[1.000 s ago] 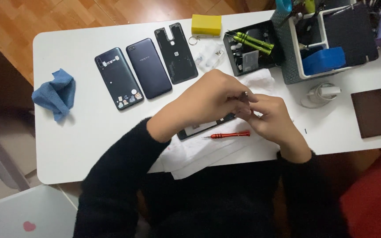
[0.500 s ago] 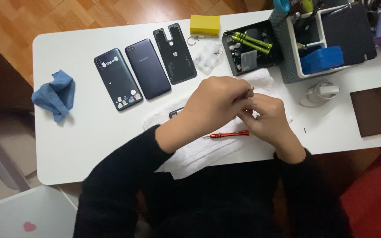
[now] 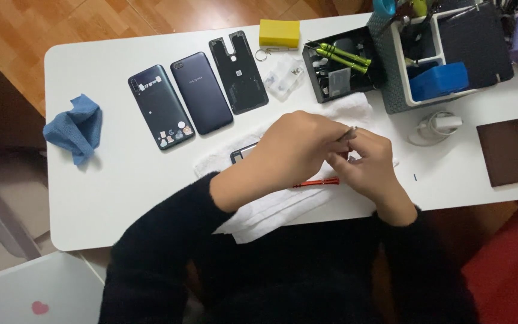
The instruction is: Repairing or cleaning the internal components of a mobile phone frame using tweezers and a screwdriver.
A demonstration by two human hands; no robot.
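The phone (image 3: 244, 153) lies on a white towel (image 3: 283, 207) near the middle of the counter (image 3: 109, 186), close to the front edge. Only one dark corner of it shows, since both hands cover the rest. The left hand (image 3: 295, 150) is curled over the phone with its fingers bent in. The right hand (image 3: 370, 165) is closed around a thin metal tool (image 3: 348, 134), maybe tweezers, and the two hands touch at the fingertips. What the left hand grips, if anything, cannot be told.

The work looks like it is in the middle. Three flat phone parts (image 3: 202, 90) are already laid out in a row toward the back left of the counter. A red screwdriver (image 3: 316, 182) rests on the towel just under the hands, put down for now. The phone looks still open, so more is left to do.

A blue cloth (image 3: 74, 127) sits at the left edge. A yellow block (image 3: 279, 33) is at the back edge. A black tray (image 3: 337, 63) with green tools and a box (image 3: 445, 54) are at the back right. A brown block (image 3: 508, 152) is at the right edge.

Since half a second ago, the hands have stayed on the same spot. The tool tip now pokes up between them. Nothing else has moved.
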